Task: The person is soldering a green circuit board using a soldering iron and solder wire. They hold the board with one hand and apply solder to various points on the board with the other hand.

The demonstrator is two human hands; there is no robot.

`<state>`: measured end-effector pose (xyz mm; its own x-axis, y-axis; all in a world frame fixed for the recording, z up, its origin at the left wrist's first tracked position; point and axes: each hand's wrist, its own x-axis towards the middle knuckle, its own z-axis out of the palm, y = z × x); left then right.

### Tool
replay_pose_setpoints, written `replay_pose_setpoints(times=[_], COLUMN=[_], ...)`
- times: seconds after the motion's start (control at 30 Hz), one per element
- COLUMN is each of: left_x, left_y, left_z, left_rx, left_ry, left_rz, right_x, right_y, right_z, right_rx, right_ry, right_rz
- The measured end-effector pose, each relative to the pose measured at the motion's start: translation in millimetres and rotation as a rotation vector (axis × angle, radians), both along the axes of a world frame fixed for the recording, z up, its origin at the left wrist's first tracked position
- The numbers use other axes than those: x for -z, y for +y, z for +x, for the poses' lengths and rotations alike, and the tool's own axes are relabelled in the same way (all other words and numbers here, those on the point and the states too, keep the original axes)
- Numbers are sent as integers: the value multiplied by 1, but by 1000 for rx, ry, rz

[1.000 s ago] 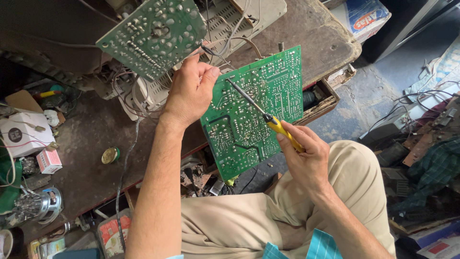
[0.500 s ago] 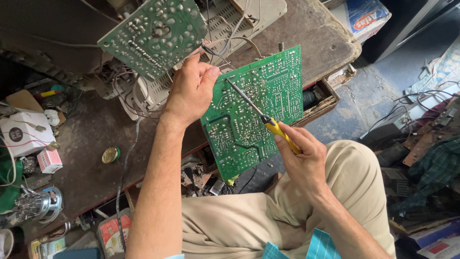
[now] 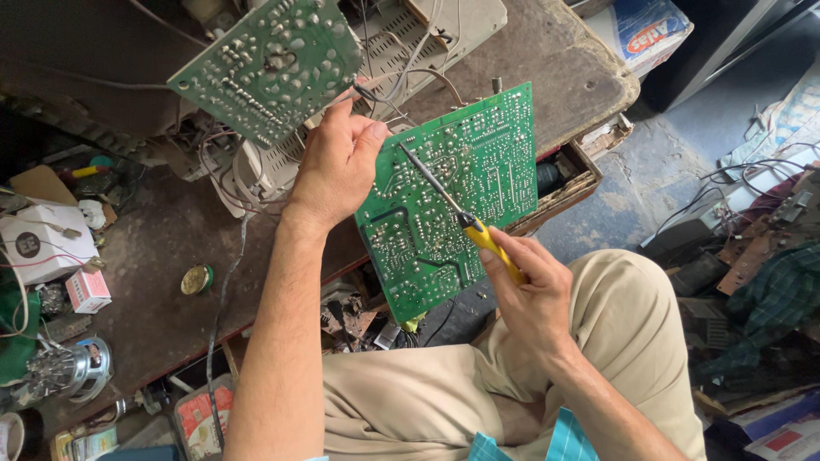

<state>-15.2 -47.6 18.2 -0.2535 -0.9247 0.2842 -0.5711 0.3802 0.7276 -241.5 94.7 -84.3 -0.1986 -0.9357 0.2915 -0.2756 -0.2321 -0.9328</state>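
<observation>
Seated person at a cluttered repair bench, seen from above; the left hand [image 3: 337,171] is closed on the upper left edge of a green circuit board [image 3: 461,201], thumb lying across its solder side, fingers hidden behind it; the board is held tilted in the air over the bench edge and the person's lap, solder side up, touching no surface. The right hand [image 3: 525,286] is wrapped around the yellow handle of a soldering iron [image 3: 457,218]; its thin metal shaft runs up and to the left across the board, the tip resting on or just over the solder joints near the left thumb; whether it actually touches cannot be told. A second green circuit board [image 3: 269,64] stands tilted just above the left hand, with loose wires [image 3: 401,81] running between it and a pale vented casing [image 3: 410,43] behind. The wooden bench [image 3: 162,248] carries, well left of the hands, a small round tin [image 3: 196,279], a white box [image 3: 38,243] and a small red and white carton [image 3: 88,290]; an open wooden drawer [image 3: 568,179] shows just right of the held board; beige trousers [image 3: 623,324] cover the lap beneath the right hand.
</observation>
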Motion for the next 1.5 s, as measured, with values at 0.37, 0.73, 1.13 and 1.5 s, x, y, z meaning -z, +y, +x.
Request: replay_pose_setpoints(times=[0.37, 0.73, 1.13, 1.5], left_x=[6, 0, 6, -16], left_y=[-3, -1, -3, 15], left_z=[2, -2, 5, -2], left_rx=[-14, -26, 11, -28], left_ry=[-31, -30, -14, -537], left_rz=[3, 13, 1, -450], right_x=[-2, 1, 4, 8], right_y=[-2, -1, -2, 0], right_z=[-2, 1, -37, -53], right_rx=[1, -21, 90, 110], right_ry=[16, -13, -176, -220], right_rz=[3, -1, -8, -1])
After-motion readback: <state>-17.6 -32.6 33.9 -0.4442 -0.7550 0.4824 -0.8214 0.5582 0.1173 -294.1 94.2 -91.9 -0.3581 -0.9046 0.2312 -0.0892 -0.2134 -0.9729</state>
